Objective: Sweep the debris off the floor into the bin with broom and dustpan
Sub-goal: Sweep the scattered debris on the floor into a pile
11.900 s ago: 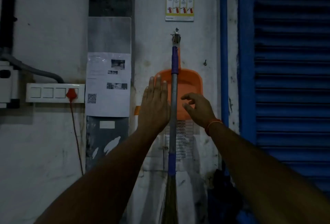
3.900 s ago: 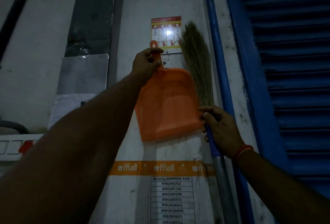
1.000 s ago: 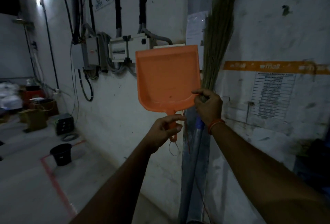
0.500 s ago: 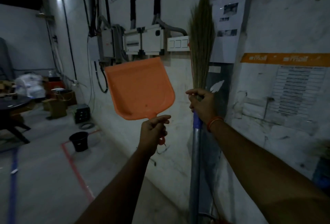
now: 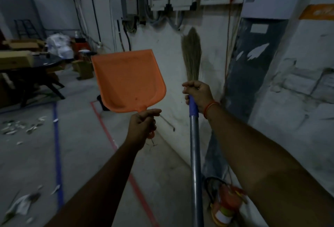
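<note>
Both tools have come off the wall: left hand (image 5: 142, 125) fisted on the dustpan (image 5: 126, 80) handle, right hand (image 5: 197, 92) clamped on the broom (image 5: 194, 136), bristles up, shaft vertical; debris (image 5: 19, 127) lies on the floor left, nearer the left hand; bin mostly hidden behind the pan.

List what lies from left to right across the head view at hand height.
Black table → orange dustpan → left hand → broom → right hand → dark wall panel.
</note>
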A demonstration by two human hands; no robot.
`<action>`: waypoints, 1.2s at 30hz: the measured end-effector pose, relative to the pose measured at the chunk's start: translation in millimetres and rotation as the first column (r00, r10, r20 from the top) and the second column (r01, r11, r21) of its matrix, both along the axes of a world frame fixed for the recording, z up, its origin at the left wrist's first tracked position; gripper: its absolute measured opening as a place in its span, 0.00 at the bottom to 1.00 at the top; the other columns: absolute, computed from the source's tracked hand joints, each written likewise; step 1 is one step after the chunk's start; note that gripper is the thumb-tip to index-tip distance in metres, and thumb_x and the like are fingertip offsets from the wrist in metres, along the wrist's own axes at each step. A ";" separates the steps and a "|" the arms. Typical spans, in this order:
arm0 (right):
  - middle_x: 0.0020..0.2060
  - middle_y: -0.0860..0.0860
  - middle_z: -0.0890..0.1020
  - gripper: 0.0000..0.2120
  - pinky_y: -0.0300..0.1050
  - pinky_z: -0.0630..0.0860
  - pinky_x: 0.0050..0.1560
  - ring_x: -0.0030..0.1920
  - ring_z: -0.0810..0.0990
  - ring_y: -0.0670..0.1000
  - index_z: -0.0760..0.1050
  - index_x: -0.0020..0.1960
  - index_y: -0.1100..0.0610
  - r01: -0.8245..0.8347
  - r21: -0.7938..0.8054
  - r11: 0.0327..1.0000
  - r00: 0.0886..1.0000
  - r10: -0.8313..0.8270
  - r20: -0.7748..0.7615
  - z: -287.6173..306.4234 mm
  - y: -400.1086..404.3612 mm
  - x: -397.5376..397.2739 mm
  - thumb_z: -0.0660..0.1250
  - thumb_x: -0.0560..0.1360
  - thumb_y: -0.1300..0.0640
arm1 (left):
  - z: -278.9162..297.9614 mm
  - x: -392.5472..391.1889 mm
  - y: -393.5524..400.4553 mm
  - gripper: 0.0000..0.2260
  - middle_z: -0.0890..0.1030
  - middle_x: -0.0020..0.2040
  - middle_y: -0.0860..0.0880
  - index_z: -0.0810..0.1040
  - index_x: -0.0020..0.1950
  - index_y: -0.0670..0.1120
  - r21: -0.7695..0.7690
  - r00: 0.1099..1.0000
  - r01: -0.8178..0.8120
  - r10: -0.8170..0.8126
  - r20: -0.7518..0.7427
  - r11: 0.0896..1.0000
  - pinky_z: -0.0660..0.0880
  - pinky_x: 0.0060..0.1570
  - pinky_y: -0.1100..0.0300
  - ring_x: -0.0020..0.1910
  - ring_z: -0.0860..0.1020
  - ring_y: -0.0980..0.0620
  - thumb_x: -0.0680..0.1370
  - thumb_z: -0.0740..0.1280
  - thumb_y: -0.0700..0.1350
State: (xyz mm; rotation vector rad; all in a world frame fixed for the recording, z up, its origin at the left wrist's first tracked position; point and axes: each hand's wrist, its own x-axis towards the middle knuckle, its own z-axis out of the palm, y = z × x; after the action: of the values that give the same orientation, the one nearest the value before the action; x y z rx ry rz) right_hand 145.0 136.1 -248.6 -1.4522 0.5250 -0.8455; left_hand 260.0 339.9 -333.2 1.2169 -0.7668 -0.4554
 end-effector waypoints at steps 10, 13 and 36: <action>0.41 0.60 0.81 0.07 0.45 0.77 0.33 0.32 0.77 0.54 0.82 0.48 0.60 -0.149 0.169 0.974 0.984 0.163 -0.076 -101.1 41.6 21.2 0.69 0.74 0.68 | -52.8 9.8 48.1 0.16 0.75 0.31 0.49 0.84 0.56 0.42 0.104 0.995 -0.066 0.074 -0.069 0.992 0.70 0.28 0.63 0.32 0.73 0.49 0.83 0.57 0.32; 0.43 0.60 0.80 0.08 0.45 0.77 0.34 0.34 0.78 0.54 0.81 0.52 0.61 -0.154 0.250 0.956 0.980 0.180 -0.083 -122.7 51.0 14.7 0.68 0.74 0.67 | -68.8 9.0 54.9 0.16 0.75 0.31 0.49 0.84 0.57 0.42 0.141 0.992 -0.077 0.090 -0.085 0.987 0.70 0.29 0.62 0.32 0.73 0.49 0.83 0.57 0.32; 0.49 0.68 0.76 0.19 0.48 0.79 0.32 0.33 0.80 0.58 0.66 0.55 0.55 -0.100 0.322 0.942 0.913 0.215 -0.346 -243.6 90.2 18.2 0.67 0.72 0.73 | -164.3 5.9 134.1 0.17 0.76 0.40 0.41 0.85 0.54 0.47 0.326 0.963 -0.087 0.163 -0.216 0.941 0.66 0.30 0.59 0.32 0.73 0.48 0.84 0.57 0.34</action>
State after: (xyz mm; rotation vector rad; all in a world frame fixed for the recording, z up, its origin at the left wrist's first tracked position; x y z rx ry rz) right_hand 163.2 226.3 -492.1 -1.3569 0.7765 -0.3333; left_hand 265.9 474.0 -497.5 1.4666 -0.4133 -0.6233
